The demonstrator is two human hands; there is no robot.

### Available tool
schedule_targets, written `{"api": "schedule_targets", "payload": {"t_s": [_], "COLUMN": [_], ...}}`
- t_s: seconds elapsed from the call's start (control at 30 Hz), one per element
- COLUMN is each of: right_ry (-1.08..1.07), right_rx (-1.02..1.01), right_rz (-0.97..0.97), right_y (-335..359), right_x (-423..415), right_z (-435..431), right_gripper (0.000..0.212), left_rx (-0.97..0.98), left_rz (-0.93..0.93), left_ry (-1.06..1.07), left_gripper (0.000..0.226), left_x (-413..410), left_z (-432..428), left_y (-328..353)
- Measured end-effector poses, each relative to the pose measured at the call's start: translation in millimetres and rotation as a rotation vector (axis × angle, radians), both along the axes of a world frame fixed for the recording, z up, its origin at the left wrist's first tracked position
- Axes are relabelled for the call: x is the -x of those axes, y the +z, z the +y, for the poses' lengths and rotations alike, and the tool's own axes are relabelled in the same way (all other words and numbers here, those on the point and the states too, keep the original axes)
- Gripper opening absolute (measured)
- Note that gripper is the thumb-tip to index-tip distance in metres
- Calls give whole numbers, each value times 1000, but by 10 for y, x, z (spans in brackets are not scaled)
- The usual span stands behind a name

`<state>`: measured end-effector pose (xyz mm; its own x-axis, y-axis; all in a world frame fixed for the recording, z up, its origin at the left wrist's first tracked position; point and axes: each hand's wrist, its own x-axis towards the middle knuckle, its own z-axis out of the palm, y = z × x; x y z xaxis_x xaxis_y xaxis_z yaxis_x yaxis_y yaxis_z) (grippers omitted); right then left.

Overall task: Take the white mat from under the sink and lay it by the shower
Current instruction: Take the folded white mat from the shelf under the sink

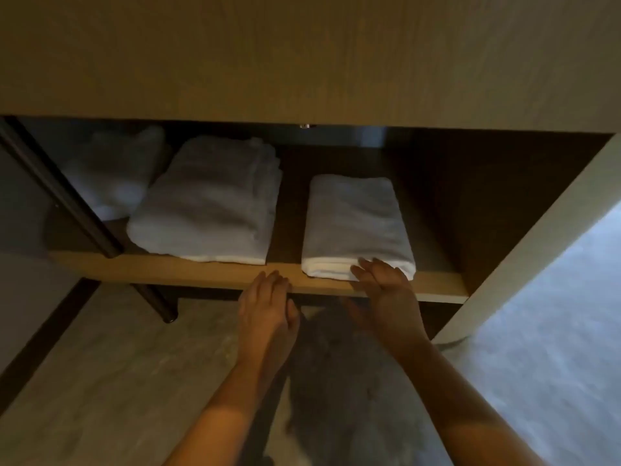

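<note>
Fingers [376,270] of the right hand [386,294] rest fairly straight on the front fold of the folded white mat [356,223], gripping nothing. The left hand [268,304] is spread flat at the front edge of the wooden shelf [168,265], perhaps touching it. The mat lies on that shelf under a wood panel [302,55], beside a towel stack [208,203], with pale stone floor [111,381] below.

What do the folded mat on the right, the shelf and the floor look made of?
Mat: soft terry-like cloth, matte, plump rounded folds.
Shelf: wood or wood-look laminate, faint grain on its front edge.
Floor: probably stone or tile, pale and mottled.
</note>
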<state>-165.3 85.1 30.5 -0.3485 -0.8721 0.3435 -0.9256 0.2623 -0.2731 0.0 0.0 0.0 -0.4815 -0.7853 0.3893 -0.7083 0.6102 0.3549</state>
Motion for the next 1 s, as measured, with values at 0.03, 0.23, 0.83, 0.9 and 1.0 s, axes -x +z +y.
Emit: {"api": "schedule_targets", "payload": {"t_s": [0.03, 0.23, 0.83, 0.9, 1.0], "right_ry": [8, 3, -55, -57, -64], "right_rx": [1, 31, 226, 250, 264], "right_rz": [9, 57, 205, 246, 297], "right_y": [-39, -163, -481, -504, -553], "right_x": [31, 184, 159, 134, 103], "right_z": [-44, -278, -294, -248, -204], "right_gripper": [53, 59, 51, 51, 54], "left_rx": [-6, -51, -88, -64, -37], "left_rz": [0, -4, 207, 206, 214], "left_ry": [-15, -25, -48, -63, -76], "left_gripper": [38, 39, 33, 34, 34], "left_x": [21, 116, 65, 63, 66], "left_z": [-33, -238, -373, -381, -387], "left_y": [-41, -237, -465, -482, -494]}}
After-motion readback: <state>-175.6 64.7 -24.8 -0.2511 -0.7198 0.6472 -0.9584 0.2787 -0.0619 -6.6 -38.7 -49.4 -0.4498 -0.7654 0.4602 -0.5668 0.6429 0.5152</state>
